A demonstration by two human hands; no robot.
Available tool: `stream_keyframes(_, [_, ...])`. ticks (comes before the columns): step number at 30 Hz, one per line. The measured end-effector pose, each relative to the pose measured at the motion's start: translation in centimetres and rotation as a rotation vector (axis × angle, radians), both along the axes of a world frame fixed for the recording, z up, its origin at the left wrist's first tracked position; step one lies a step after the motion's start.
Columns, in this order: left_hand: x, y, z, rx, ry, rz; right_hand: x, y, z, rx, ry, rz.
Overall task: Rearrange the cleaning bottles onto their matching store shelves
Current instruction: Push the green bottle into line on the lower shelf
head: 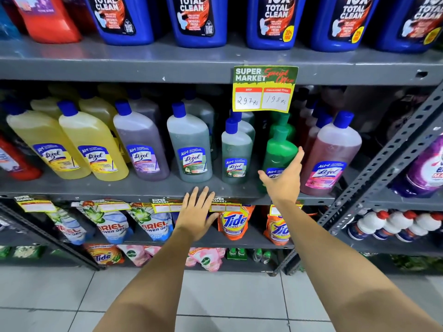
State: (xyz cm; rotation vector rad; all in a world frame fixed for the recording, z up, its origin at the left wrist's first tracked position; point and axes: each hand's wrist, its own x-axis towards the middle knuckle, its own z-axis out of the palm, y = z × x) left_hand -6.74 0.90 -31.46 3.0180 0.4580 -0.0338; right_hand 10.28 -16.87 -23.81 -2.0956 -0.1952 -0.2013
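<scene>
A row of floor-cleaner bottles with blue caps stands on the grey middle shelf (pixel 143 188): two yellow ones (pixel 91 142), a purple one (pixel 141 144), a large grey-green one (pixel 189 144), a small grey-green one (pixel 236 152), a bright green bottle (pixel 280 149) and a pink one (pixel 333 152). My right hand (pixel 282 180) is spread open right in front of the bright green bottle's lower half, fingers apart, not closed round it. My left hand (pixel 196 214) lies flat and open, with its fingertips on the shelf's front edge, holding nothing.
Blue toilet-cleaner bottles (pixel 199 20) fill the top shelf. A yellow special-offer price tag (pixel 265 88) hangs over the green bottles. Detergent pouches (pixel 232 221) sit on the shelf below. A second rack (pixel 383 159) with purple and white bottles stands at the right. Tiled floor lies underneath.
</scene>
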Motion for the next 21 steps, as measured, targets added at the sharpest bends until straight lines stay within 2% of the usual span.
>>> stream_keyframes(7, [-0.1,0.3,-0.1,0.004,0.007,-0.011,0.5,-0.1,-0.5,0.048,-0.004,0.029])
stream_keyframes(14, [-0.1,0.4,0.0,0.022,0.025,-0.015,2.1,-1.2,-0.4,0.098,0.037,0.181])
stream_keyframes(21, [0.2,0.0,0.2,0.007,0.032,0.003,2.0,-0.9,-0.6,0.122,0.028,0.136])
